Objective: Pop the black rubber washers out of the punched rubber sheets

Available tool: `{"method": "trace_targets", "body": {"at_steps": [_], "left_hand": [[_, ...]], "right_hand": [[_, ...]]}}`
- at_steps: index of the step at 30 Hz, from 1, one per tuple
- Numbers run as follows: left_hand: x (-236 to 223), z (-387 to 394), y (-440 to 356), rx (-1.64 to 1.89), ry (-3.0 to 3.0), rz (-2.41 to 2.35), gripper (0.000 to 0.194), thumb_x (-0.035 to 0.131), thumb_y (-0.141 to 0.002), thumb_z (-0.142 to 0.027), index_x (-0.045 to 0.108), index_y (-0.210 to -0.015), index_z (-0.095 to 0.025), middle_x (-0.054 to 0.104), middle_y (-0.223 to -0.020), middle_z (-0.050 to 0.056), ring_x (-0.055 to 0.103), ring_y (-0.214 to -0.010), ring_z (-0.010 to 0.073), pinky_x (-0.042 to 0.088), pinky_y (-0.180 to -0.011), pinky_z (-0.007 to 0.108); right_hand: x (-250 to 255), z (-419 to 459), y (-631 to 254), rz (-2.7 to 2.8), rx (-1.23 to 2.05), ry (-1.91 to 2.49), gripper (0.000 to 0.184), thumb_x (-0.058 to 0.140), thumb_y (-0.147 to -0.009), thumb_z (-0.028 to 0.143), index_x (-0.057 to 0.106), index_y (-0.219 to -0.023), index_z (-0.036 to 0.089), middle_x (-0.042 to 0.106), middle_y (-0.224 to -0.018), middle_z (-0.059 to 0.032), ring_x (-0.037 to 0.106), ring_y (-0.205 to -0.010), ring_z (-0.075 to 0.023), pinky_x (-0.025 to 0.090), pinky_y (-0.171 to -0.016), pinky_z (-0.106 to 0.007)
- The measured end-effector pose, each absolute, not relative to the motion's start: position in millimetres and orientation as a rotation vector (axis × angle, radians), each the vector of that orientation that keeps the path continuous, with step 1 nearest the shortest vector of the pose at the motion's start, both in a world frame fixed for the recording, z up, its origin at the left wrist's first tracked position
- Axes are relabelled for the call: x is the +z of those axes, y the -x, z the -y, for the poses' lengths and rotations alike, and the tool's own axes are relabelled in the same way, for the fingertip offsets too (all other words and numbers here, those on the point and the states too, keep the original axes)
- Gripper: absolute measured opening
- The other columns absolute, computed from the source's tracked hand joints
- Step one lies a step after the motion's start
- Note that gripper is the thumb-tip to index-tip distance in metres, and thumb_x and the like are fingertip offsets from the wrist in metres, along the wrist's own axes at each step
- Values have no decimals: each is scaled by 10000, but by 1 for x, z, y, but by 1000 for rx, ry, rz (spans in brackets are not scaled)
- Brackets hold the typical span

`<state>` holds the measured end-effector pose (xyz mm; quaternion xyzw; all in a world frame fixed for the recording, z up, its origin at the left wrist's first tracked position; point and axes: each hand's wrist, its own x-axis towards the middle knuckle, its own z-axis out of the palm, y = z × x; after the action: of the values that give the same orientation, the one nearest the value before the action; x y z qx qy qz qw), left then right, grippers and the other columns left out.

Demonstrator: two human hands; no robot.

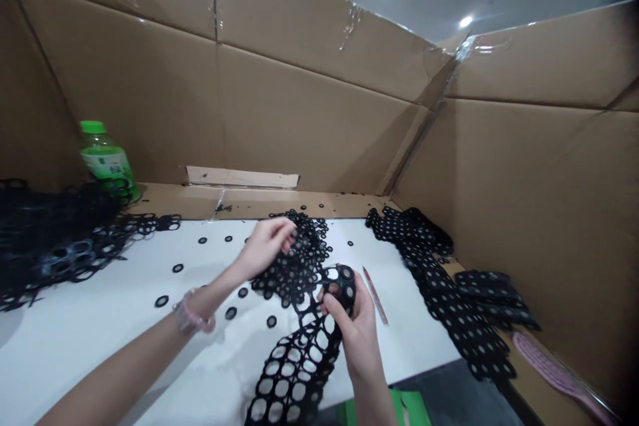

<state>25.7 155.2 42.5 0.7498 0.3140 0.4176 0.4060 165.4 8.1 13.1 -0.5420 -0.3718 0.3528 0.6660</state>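
Observation:
A black rubber sheet (292, 366) punched with round holes runs from the table's front edge up to a crumpled heap (304, 246) in the middle. My right hand (352, 326) is closed on a folded part of this sheet, thumb on top. My left hand (267, 246) pinches the heap's left edge with fingers pressed together. Several small black rings (162, 301) lie loose on the white table (100, 326) to the left of my hands.
A green-capped bottle (106, 160) stands at the back left beside a pile of black scrap webbing (54, 246). Stacked dotted black strips (444, 293) lie on the right. A thin reddish pen (375, 294) lies by my right hand. Cardboard walls (309, 113) enclose the table.

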Motion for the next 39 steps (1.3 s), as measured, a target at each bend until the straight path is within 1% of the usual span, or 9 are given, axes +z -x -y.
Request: {"method": "trace_targets", "body": {"at_steps": [5,9,15,22,26,29,33,36,39], "left_hand": [[31,-184,-12,1220,-2143,-934,246,402,-873,-326,568,-807,-157,594,-694,17,565,-642,142,440,-634,243],[-4,-186,-25,925,-2565,-957,226,371,-879,-220,587,-843,-168,615,-868,64,569,-813,189,444,-760,309],[5,-168,-32,915,-2520,-875,231,478,-838,-303,596,-990,-175,602,-1036,83,528,-974,220,411,-869,355],[62,-113,-28,475,-2109,-534,292,490,-824,-389,629,-764,-140,627,-667,2,544,-599,111,403,-545,197],[67,-108,-25,530,-2054,-549,192,551,-782,-313,616,-734,-139,612,-680,0,518,-613,102,380,-545,188],[66,-110,-25,527,-2069,-579,184,550,-782,-324,597,-790,-146,603,-692,-3,523,-632,107,386,-563,194],[61,-112,-25,517,-2060,-637,225,515,-804,-371,548,-854,-154,570,-650,-23,508,-586,104,373,-519,189],[58,-113,-25,434,-2070,-581,215,517,-803,-362,544,-832,-151,568,-623,-28,496,-555,99,365,-503,187],[57,-113,-25,347,-2029,-493,254,463,-835,-364,559,-765,-139,586,-632,-8,510,-560,104,383,-516,194]], "right_hand": [[11,2,-169,820,807,1213,443,633,-714,313,480,-1118,216,605,-836,-17,594,-743,-172,478,-666,-271],[13,-1,-165,851,907,1178,403,525,-790,412,508,-1137,208,621,-882,-45,598,-783,-197,469,-677,-298],[9,-7,-165,1008,798,1373,328,510,-812,407,602,-1051,201,604,-1105,-63,512,-1057,-224,396,-912,-326],[28,-8,-155,1243,895,1310,267,481,-848,351,616,-970,156,647,-876,-58,579,-845,-205,454,-773,-312],[30,-9,-156,1250,846,1383,301,462,-856,373,650,-879,140,624,-733,-38,561,-725,-185,453,-657,-280],[25,-8,-160,1294,807,1401,306,455,-860,359,628,-1030,172,645,-926,-59,564,-872,-207,444,-774,-308],[18,-3,-161,1290,776,1462,402,478,-844,341,490,-1239,265,534,-1236,-38,453,-1150,-222,363,-941,-332],[15,-2,-160,1227,770,1482,467,502,-830,343,427,-1287,281,514,-1260,-34,451,-1161,-215,386,-920,-322],[14,-4,-159,1187,744,1475,383,511,-824,360,525,-1192,256,596,-1128,-45,518,-1065,-220,405,-894,-329]]}}
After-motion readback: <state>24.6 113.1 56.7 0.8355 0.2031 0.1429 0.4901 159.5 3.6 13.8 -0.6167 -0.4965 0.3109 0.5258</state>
